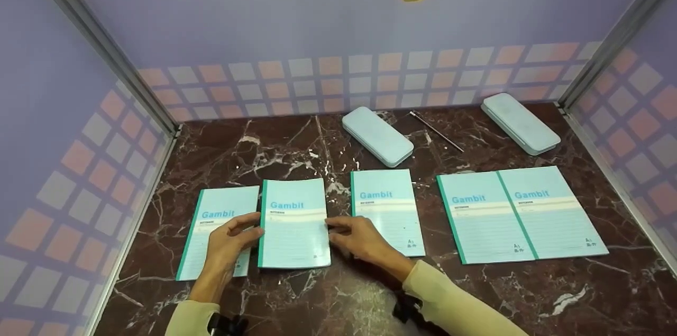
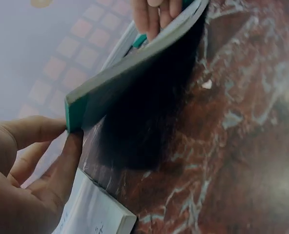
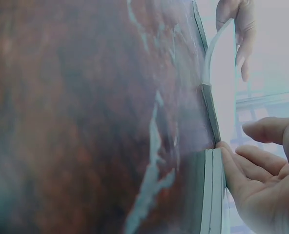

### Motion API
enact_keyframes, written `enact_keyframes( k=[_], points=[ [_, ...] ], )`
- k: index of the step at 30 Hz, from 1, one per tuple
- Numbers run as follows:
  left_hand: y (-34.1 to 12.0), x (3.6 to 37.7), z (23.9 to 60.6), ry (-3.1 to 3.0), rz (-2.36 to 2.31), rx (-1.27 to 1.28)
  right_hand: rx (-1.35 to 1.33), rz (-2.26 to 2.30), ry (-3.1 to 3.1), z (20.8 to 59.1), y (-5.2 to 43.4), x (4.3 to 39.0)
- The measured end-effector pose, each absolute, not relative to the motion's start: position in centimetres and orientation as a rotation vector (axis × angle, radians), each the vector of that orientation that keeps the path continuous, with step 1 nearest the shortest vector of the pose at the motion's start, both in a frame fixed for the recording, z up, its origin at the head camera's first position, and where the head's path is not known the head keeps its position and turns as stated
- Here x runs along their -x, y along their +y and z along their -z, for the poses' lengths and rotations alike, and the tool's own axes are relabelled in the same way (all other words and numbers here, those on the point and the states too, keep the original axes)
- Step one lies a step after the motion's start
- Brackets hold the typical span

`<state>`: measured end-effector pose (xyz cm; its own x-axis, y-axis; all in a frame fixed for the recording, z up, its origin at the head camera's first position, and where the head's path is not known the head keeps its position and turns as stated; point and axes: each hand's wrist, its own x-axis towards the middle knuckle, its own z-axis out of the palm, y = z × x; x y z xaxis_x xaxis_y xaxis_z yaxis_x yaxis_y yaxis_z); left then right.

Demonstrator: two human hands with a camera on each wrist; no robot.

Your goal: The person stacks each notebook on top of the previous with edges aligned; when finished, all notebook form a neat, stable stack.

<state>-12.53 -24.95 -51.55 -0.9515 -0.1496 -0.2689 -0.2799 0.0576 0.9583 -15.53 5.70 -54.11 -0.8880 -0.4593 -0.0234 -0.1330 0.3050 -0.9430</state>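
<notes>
Five teal "Gambit" notebooks lie in a row on the dark marble table (image 1: 370, 299). My left hand (image 1: 230, 241) pinches the green spine edge of the second notebook (image 1: 293, 222) and tilts that side up. In the left wrist view the thumb (image 2: 32, 131) lies on top and a finger beneath the raised notebook (image 2: 134, 68), which casts a shadow on the table. My right hand (image 1: 359, 241) rests with straight fingers (image 3: 232, 165) against this notebook's right edge (image 3: 210, 107), thumb apart. The first notebook (image 1: 217, 230) lies under my left hand, the third notebook (image 1: 386, 209) beside my right.
Two more notebooks (image 1: 521, 214) lie side by side at the right. Behind them are two pale blue pencil cases (image 1: 376, 136) (image 1: 520, 123) with a thin pen (image 1: 436, 131) between them. Patterned walls close in the table at the left, back and right.
</notes>
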Motion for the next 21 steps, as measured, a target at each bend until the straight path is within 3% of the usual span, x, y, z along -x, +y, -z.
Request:
enact_keyframes(
  k=[21],
  points=[
    [-25.14, 12.69, 51.72, 1.921, -2.207, 0.506, 0.41, 1.761, 2.16, 54.49, 5.23, 15.6]
  ],
)
